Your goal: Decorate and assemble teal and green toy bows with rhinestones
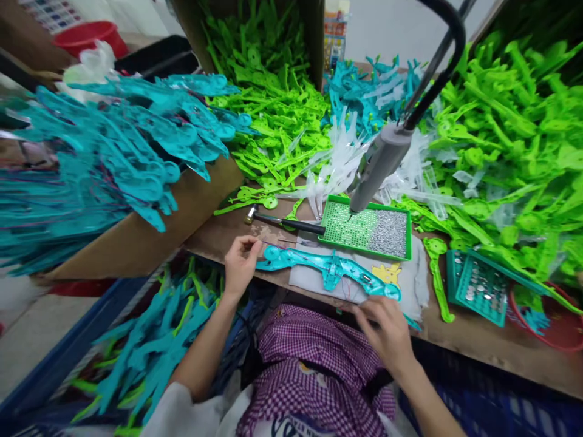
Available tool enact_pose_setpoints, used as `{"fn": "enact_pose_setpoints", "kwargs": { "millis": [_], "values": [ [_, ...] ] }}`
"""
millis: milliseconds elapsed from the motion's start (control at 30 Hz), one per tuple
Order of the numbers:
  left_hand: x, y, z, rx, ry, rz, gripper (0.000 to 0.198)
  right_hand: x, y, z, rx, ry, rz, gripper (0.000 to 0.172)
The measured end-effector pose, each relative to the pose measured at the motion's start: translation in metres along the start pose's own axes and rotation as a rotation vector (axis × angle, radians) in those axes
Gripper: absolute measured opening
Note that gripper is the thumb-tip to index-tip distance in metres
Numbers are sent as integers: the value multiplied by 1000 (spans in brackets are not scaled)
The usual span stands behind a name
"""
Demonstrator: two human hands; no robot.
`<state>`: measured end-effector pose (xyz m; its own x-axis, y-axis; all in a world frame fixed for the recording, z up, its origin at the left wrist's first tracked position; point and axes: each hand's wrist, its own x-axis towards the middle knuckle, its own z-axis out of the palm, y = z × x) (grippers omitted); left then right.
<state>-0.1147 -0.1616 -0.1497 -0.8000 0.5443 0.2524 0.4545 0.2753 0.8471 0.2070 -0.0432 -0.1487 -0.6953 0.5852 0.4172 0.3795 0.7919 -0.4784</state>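
A teal plastic bow-shaped shell [314,262] lies hollow side up across a pale cloth [303,280] at the table's front edge. At its left end my left hand [241,264] is closed, thumb and fingertips pinching a thin dark wire that runs along the shell. My right hand [385,328] is beside the shell's right end, fingers bent and closed together. Thin red wire [347,290] hangs from the shell's middle near those fingertips; whether they hold it is unclear. Part of a yellow cartoon shape [387,274] shows behind the shell.
Behind the shell are a hammer [286,223] and a green tray [405,250] of small metal screws. An electric screwdriver [380,164] hangs above. Teal parts fill a carton [150,233] at left. Green parts [514,133] heap at right, near a teal basket [483,288] of metal discs.
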Motion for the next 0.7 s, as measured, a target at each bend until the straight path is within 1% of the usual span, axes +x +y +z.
{"fn": "enact_pose_setpoints", "kwargs": {
  "millis": [100, 133, 200, 267, 333, 367, 400, 433, 500, 567, 600, 667, 700],
  "values": [
    [-4, -9, -2, 76, 0, 12, 18, -27, -15, 21, -210, -138, 8, 21],
    [-5, -9, -2, 93, 10, 29, 18, -31, -17, 30, -242, -167, -11, 22],
    [-6, -6, -2, 126, 30, 73, 18, -33, -18, 43, -252, -187, -76, 19],
    [-5, -3, -3, 150, 18, 113, 20, -31, -16, 46, -224, -184, -133, 15],
    [-4, -2, -5, 122, -36, 108, 20, -25, -14, 38, -128, -183, -109, 14],
    [-3, -3, -7, 60, -68, 64, 18, -20, -13, 32, -49, -176, -60, 15],
    [-3, -5, -8, -49, -106, -19, 15, -13, -12, 24, 39, -159, 11, 16],
    [-2, -6, -9, -201, -152, -137, 12, -3, -10, 18, 121, -135, 94, 17],
    [0, -7, -10, -571, -257, -422, 5, 24, -5, 11, 216, -83, 249, 20],
    [3, -4, -11, -901, -356, -655, 4, 55, 3, 16, 212, -66, 357, 25],
    [4, 0, -11, -1017, -396, -725, 5, 69, 7, 22, 198, -73, 390, 28],
    [7, 7, -11, -1134, -482, -794, 10, 90, 15, 39, 174, -115, 406, 34],
    [7, 10, -11, -1132, -549, -805, 15, 95, 18, 48, 165, -132, 401, 35]
  ]
}}
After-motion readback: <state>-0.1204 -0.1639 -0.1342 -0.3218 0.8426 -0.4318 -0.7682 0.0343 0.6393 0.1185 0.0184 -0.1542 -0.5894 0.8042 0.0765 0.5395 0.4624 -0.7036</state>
